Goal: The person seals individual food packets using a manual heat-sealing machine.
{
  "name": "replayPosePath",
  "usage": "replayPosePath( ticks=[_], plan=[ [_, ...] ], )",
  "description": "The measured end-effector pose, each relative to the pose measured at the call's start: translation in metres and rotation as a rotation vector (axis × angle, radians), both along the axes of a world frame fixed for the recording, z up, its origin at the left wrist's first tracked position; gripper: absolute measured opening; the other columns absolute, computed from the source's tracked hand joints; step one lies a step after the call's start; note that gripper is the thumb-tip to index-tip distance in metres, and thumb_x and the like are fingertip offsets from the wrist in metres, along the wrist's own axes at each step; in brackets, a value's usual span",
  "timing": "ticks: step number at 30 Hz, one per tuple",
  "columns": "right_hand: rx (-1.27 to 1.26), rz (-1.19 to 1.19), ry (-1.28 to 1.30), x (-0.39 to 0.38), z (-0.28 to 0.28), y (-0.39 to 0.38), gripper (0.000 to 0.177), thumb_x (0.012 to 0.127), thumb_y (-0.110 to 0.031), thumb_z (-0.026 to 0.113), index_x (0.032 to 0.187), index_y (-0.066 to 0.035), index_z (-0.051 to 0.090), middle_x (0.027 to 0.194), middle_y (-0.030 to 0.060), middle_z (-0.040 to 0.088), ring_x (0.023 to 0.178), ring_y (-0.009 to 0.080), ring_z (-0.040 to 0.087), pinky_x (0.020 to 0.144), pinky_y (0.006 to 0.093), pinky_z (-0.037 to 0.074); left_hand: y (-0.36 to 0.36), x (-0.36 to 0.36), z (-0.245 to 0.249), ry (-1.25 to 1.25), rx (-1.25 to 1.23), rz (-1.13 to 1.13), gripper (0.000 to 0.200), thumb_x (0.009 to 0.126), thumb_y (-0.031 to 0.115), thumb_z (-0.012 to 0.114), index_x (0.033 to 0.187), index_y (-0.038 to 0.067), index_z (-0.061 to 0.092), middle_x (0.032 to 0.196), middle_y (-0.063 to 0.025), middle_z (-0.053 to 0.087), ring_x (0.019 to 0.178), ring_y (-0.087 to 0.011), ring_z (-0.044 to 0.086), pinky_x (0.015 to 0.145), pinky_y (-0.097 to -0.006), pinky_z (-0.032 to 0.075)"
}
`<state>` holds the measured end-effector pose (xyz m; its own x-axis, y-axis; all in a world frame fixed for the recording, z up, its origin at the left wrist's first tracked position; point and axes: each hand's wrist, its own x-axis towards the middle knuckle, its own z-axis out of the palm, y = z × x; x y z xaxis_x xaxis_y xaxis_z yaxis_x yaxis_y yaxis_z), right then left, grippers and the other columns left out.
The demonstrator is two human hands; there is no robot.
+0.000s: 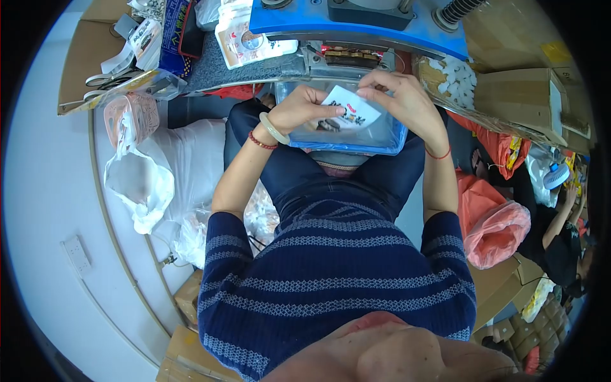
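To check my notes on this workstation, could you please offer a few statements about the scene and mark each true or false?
The left hand holds a printed white piece. True.

The tub below the printed white piece is red. False: it is blue-rimmed.

The pale bangle is on the left wrist. True.

The pink basket is right of the tub. False: it is to the left.

The right hand is at the printed white piece's edge. True.

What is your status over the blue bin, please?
Left hand pinching printed packet. Right hand at its far right edge. Packet above blue bin, nothing visibly in the way.
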<state>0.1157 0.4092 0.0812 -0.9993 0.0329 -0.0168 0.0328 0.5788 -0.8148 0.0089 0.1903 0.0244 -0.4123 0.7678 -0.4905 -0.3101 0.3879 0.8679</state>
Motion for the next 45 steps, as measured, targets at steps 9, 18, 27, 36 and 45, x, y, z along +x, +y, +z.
replayPosePath(
  ticks=[9, 18, 27, 36, 45],
  plan=[
    [0.388, -0.429, 0.329, 0.025, -0.006, 0.029, 0.028, 0.097, -0.030, 0.059, 0.109, -0.007, 0.069, 0.093, 0.0146, 0.070, 0.080, 0.0330, 0.067, 0.071, 0.0370, 0.052, 0.034, -0.022, -0.034, -0.553, 0.358, 0.312, 0.022, 0.089, 0.006, 0.071, 0.109, -0.004, 0.069, 0.106, -0.0126, 0.072, 0.093, -0.0172, 0.069, 0.085, -0.0291, 0.055],
    [0.743, -0.490, -0.061, 0.029, -0.070, 0.114, 0.023, 0.088, -0.025, 0.067, 0.103, -0.007, 0.068, 0.094, 0.0194, 0.069, 0.086, 0.0375, 0.068, 0.073, 0.0464, 0.052, 0.020, -0.027, -0.031, -0.073, 0.237, 0.261, 0.025, 0.093, 0.012, 0.068, 0.112, -0.002, 0.069, 0.106, -0.0094, 0.072, 0.091, -0.0148, 0.068, 0.081, -0.0267, 0.054],
    [0.313, -0.780, 0.170, 0.033, -0.048, 0.086, 0.030, 0.090, -0.027, 0.071, 0.104, 0.000, 0.066, 0.091, 0.0135, 0.070, 0.081, 0.0204, 0.068, 0.076, 0.0314, 0.051, -0.060, -0.052, -0.078, 1.542, -0.142, 0.053, 0.065, 0.083, 0.009, 0.067, 0.143, 0.007, 0.042, 0.150, -0.0143, 0.041, 0.142, -0.0289, 0.035, 0.115, -0.0489, 0.028],
    [-0.278, -0.585, 0.319, 0.044, -0.031, 0.008, 0.016, 0.094, -0.009, 0.066, 0.107, 0.000, 0.068, 0.094, 0.0023, 0.067, 0.085, 0.0076, 0.061, 0.080, 0.0212, 0.048, -0.061, -0.064, -0.054, 1.751, -0.078, 0.418, 0.030, 0.067, -0.005, 0.061, 0.094, 0.008, 0.068, 0.097, -0.0060, 0.070, 0.096, -0.0255, 0.063, 0.084, -0.0384, 0.049],
    [-0.181, -0.424, 0.142, 0.037, -0.037, -0.018, 0.019, 0.089, -0.009, 0.070, 0.106, -0.001, 0.071, 0.092, 0.0037, 0.069, 0.080, 0.0085, 0.064, 0.072, 0.0222, 0.049, -0.059, -0.064, -0.064, 1.535, -0.046, 0.312, 0.038, 0.073, -0.005, 0.064, 0.108, 0.006, 0.069, 0.117, -0.0087, 0.066, 0.111, -0.0298, 0.059, 0.093, -0.0389, 0.049]
  ],
)
